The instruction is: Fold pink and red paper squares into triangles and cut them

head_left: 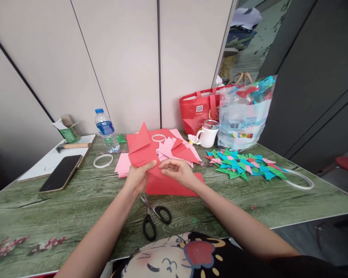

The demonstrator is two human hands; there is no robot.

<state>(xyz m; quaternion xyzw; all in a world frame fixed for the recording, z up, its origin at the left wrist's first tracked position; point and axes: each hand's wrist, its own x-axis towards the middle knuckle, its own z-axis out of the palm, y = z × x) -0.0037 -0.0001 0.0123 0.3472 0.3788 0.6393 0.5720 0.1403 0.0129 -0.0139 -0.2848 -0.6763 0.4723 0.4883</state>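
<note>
A folded sheet of red paper (143, 156) stands tilted up from the table, its upper part creased to a point. My left hand (139, 175) grips its lower edge, thumb on top. At the right edge of that sheet, my right hand (176, 170) is closed, with thumb and fingertips pinched at the paper. Beneath both hands lies another flat red sheet (174, 187). Black-handled scissors (152, 216) rest partly open just in front of me. Pink paper pieces (123, 164) and a cut red piece (185, 151) lie behind the hands.
To the left are a phone (61, 173), a hammer (74, 145), a water bottle (106, 131) and a tape ring (103, 161). On the right sit a white mug (208, 135), a red bag (193, 116), a plastic bag (243, 119) and a green-blue-pink folded-paper strand (246, 164).
</note>
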